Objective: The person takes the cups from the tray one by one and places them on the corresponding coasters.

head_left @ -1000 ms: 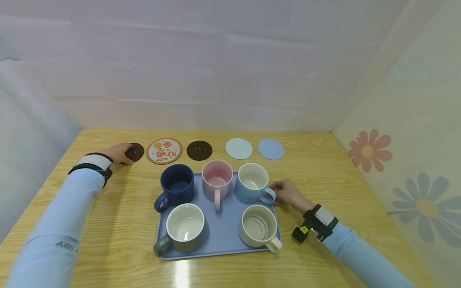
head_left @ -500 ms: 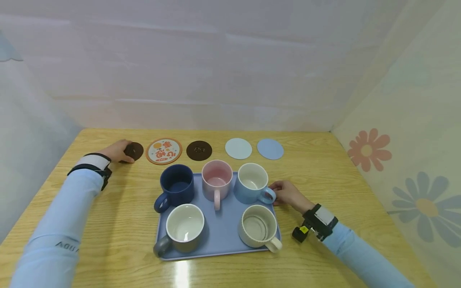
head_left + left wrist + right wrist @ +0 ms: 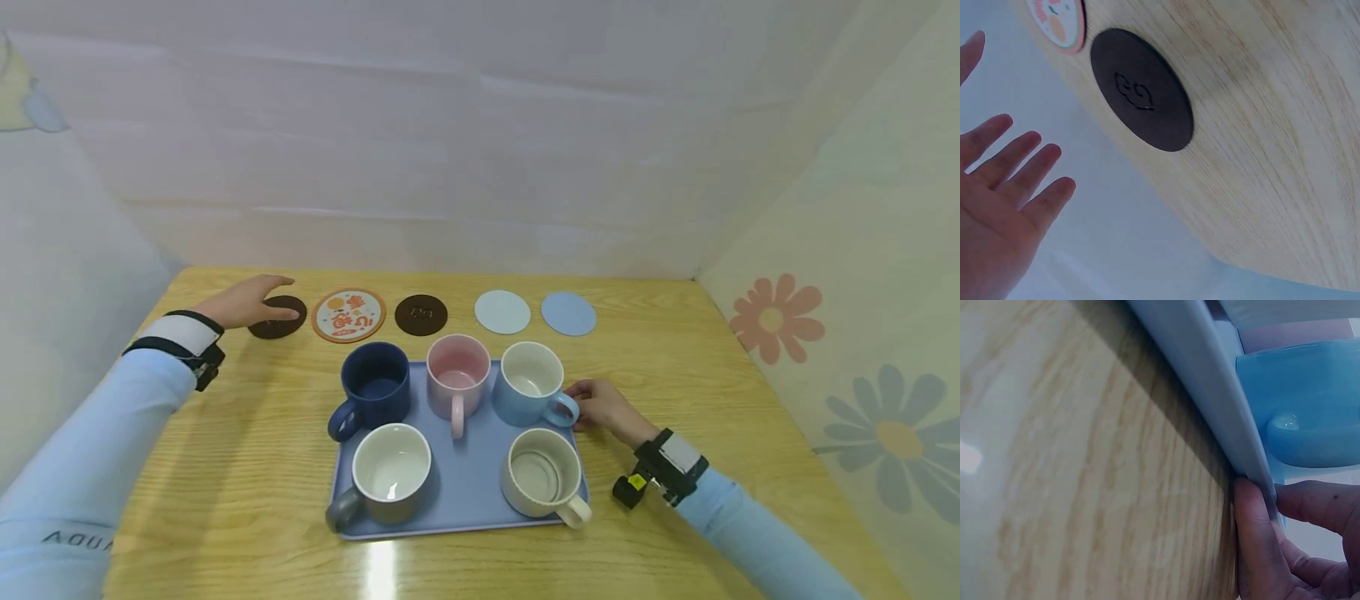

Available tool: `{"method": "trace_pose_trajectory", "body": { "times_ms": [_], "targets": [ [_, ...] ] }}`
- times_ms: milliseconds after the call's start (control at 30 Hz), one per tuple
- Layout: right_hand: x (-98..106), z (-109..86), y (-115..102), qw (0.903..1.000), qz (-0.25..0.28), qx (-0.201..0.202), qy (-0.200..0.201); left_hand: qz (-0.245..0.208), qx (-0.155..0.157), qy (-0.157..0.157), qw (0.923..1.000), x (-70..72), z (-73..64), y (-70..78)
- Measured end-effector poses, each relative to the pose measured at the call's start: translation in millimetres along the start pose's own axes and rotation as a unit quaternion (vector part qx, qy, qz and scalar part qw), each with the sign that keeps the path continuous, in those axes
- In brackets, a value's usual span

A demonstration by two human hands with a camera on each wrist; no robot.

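My left hand (image 3: pixel 243 303) hovers over the leftmost dark brown coaster (image 3: pixel 277 328), its thumb and fingers spread apart. In the left wrist view the palm and straight fingers hold nothing, and the coaster lies flat on the table with a line pattern on its face. My right hand (image 3: pixel 602 408) pinches the right rim of the blue-grey tray (image 3: pixel 468 467), beside the light blue mug (image 3: pixel 525 407). Also on the tray stand a navy mug (image 3: pixel 384 404), a pink mug (image 3: pixel 442 400), a grey mug (image 3: pixel 408 500) and a cream mug (image 3: pixel 528 492).
Right of the left hand a row of coasters runs along the table's back: orange-rimmed printed (image 3: pixel 348 316), dark brown (image 3: pixel 421 315), pale white (image 3: pixel 502 312) and light blue (image 3: pixel 568 313). Hanging cloth rises behind the table (image 3: pixel 247 450) and at both sides.
My left hand has let go of the leftmost coaster, its fingers opening and lifting off. The coaster lies about where it was. The right hand stays at the tray's rim.
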State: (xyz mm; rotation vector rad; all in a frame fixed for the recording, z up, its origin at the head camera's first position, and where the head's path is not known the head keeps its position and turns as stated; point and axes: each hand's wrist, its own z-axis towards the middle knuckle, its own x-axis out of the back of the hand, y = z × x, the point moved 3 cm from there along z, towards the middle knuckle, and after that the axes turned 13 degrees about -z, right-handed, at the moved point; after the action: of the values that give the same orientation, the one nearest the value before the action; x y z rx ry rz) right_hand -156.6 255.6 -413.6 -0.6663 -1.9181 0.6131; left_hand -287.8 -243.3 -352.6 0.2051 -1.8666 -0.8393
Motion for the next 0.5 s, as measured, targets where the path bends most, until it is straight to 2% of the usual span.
{"method": "trace_pose_trajectory", "body": {
  "times_ms": [233, 500],
  "targets": [
    [1, -1.2, 0, 1.0, -0.002, 0.001, -0.001, -0.032, 0.002, 0.001, 0.9995, -0.2, -12.1, 17.1],
    [1, -3.3, -3, 1.0, -0.001, 0.002, -0.004, -0.094, 0.037, -0.021, 0.9947, -5.6, -29.7, 33.6]
  ]
}}
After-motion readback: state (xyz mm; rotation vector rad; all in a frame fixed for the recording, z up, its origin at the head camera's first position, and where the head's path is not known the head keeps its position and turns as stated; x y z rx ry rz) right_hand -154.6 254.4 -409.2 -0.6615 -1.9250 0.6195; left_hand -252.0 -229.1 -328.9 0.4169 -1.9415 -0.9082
